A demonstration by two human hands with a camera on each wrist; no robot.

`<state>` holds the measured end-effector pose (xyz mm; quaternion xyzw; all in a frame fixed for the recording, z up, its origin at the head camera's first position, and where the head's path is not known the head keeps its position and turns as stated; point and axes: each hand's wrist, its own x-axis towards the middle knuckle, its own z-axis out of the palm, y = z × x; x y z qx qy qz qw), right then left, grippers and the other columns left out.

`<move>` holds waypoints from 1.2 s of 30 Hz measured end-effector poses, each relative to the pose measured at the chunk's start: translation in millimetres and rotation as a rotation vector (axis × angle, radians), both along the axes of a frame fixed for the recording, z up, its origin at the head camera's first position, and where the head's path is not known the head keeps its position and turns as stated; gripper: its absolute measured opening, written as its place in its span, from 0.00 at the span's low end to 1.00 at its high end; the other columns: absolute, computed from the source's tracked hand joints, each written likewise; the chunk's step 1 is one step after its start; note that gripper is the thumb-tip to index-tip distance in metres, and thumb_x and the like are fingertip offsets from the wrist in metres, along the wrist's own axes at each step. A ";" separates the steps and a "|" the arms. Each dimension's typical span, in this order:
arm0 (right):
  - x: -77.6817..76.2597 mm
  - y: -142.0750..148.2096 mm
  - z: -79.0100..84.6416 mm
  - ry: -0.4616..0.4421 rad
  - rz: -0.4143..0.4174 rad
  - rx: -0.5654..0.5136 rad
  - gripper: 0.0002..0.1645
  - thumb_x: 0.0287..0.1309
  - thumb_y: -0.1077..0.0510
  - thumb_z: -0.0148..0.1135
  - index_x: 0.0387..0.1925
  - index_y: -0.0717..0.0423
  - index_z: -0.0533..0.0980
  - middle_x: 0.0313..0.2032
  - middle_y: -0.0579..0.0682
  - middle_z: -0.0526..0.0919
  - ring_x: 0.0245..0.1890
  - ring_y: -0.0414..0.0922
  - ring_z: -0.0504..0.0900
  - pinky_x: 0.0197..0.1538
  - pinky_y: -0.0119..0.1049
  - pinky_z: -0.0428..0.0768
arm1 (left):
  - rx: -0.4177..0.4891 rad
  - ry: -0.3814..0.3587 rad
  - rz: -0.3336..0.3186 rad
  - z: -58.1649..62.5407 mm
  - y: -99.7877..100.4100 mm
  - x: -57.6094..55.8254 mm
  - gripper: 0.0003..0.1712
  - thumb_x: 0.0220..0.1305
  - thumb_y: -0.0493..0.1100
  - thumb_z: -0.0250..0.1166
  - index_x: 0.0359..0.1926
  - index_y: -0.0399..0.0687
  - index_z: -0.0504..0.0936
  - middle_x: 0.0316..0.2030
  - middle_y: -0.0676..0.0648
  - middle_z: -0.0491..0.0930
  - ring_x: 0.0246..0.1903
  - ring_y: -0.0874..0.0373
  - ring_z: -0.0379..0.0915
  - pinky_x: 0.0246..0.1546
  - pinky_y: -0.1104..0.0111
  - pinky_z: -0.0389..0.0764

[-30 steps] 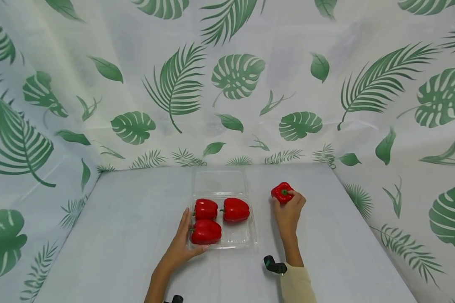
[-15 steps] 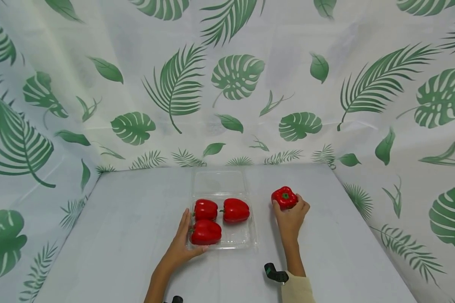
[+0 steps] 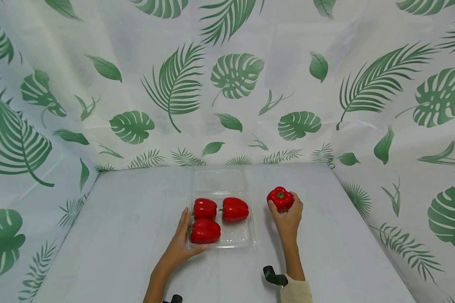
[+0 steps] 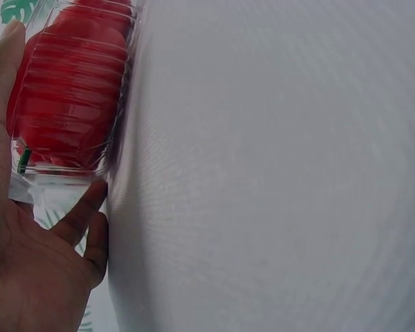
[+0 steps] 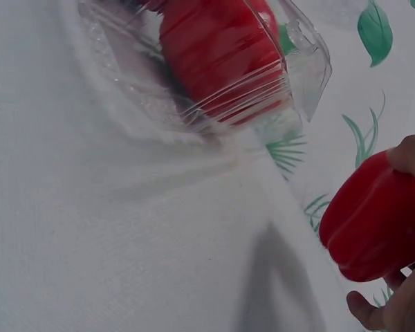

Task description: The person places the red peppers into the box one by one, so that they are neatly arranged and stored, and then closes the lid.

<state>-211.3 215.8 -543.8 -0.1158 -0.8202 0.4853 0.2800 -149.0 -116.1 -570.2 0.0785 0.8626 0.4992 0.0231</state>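
Since half a second ago, the pepper (image 3: 279,201) in the right hand (image 3: 289,221) has shifted slightly toward the tray (image 3: 236,235), while the left hand (image 3: 179,247) has stayed put at the tray's left side. The pepper is right of the tray, well apart from it and about level with its far row, so the gap between pepper and tray runs sideways. The right hand is the nearer one, its thumb on the tray-ward side of the pepper and its fingers curled round the opposite side. The pepper's stem end faces up toward the head camera, so its long axis stands roughly upright, with some tilt; it seems raised off the table (image 3: 136,231), though how high I cannot tell. Three peppers lie on their sides in the tray, long axes running left to right, stems pointing left: a far left pepper (image 3: 205,208), a far right pepper (image 3: 235,209) and a near left pepper (image 3: 205,231). The tray's near right quarter shows its clear floor, and its lid (image 3: 218,181) lies folded back beyond its far edge. The right forearm reaches forward from the near side, right of the tray. The left hand is spread wide round the tray's near left corner, fingers straight along its left wall and thumb along its near edge, with no pepper in its grasp.
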 end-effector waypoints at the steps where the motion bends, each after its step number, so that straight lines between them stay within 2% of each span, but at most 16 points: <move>1: 1.1 -0.2 -0.2 0.012 0.007 -0.011 0.46 0.51 0.55 0.72 0.67 0.61 0.60 0.63 0.63 0.66 0.66 0.57 0.65 0.61 0.63 0.74 | 0.002 -0.003 -0.003 0.0 -0.1 0.2 0.70 0.44 0.63 0.75 0.78 0.57 0.39 0.79 0.53 0.37 0.77 0.43 0.40 0.67 0.41 0.61; 6: 5.8 -0.6 1.4 0.060 0.059 -0.074 0.46 0.53 0.54 0.71 0.70 0.56 0.59 0.64 0.61 0.65 0.66 0.55 0.65 0.60 0.64 0.75 | 0.017 -0.011 -0.014 1.0 0.0 1.2 0.70 0.45 0.63 0.75 0.78 0.56 0.39 0.79 0.53 0.37 0.77 0.44 0.38 0.68 0.42 0.61; 13: 6.8 1.3 3.1 0.030 0.130 -0.142 0.46 0.57 0.54 0.68 0.73 0.43 0.56 0.67 0.56 0.62 0.67 0.49 0.62 0.56 0.60 0.79 | 0.008 0.001 -0.004 -0.2 -0.3 -0.8 0.70 0.44 0.62 0.76 0.78 0.60 0.39 0.79 0.54 0.37 0.77 0.43 0.41 0.67 0.41 0.61; 15: 7.7 1.3 4.7 0.030 0.148 -0.168 0.47 0.57 0.55 0.68 0.73 0.42 0.55 0.68 0.54 0.61 0.67 0.48 0.62 0.57 0.53 0.80 | 0.007 0.011 -0.005 -0.8 -0.4 -1.3 0.70 0.44 0.62 0.75 0.78 0.59 0.39 0.79 0.54 0.37 0.76 0.43 0.42 0.67 0.41 0.62; 20: 10.1 -0.3 10.1 0.095 0.225 -0.277 0.48 0.57 0.62 0.68 0.73 0.48 0.53 0.70 0.51 0.59 0.69 0.46 0.59 0.52 0.22 0.78 | 0.008 0.014 -0.010 -1.0 -0.4 -1.5 0.70 0.44 0.61 0.76 0.78 0.59 0.39 0.79 0.53 0.37 0.77 0.43 0.41 0.67 0.42 0.62; 22: 10.7 -1.0 12.4 0.133 0.260 -0.316 0.48 0.56 0.66 0.67 0.73 0.50 0.53 0.71 0.52 0.59 0.69 0.45 0.59 0.50 0.16 0.76 | 0.008 0.011 -0.011 -0.9 -0.3 -1.4 0.70 0.44 0.60 0.76 0.78 0.59 0.39 0.79 0.54 0.37 0.77 0.43 0.41 0.67 0.42 0.62; 26: 14.4 -4.0 19.2 0.160 0.321 -0.346 0.49 0.55 0.69 0.66 0.74 0.50 0.53 0.70 0.51 0.60 0.67 0.41 0.60 0.50 0.17 0.77 | 0.008 0.005 -0.010 -1.4 0.0 -1.6 0.70 0.44 0.60 0.76 0.78 0.60 0.38 0.79 0.54 0.37 0.77 0.43 0.41 0.67 0.42 0.62; 32: 21.7 -10.8 28.4 0.071 0.383 -0.345 0.51 0.54 0.66 0.69 0.74 0.46 0.53 0.69 0.49 0.63 0.66 0.38 0.64 0.49 0.20 0.79 | 0.000 0.004 -0.006 -1.3 -0.2 -0.8 0.70 0.44 0.59 0.76 0.78 0.59 0.39 0.79 0.53 0.37 0.76 0.42 0.42 0.67 0.42 0.63; 36: 25.1 -15.3 31.1 0.052 0.425 -0.316 0.50 0.54 0.66 0.69 0.74 0.48 0.54 0.69 0.50 0.63 0.65 0.37 0.64 0.50 0.20 0.79 | -0.004 0.015 0.001 -2.1 -0.6 -0.5 0.70 0.44 0.60 0.76 0.78 0.58 0.39 0.79 0.53 0.38 0.76 0.42 0.43 0.66 0.41 0.64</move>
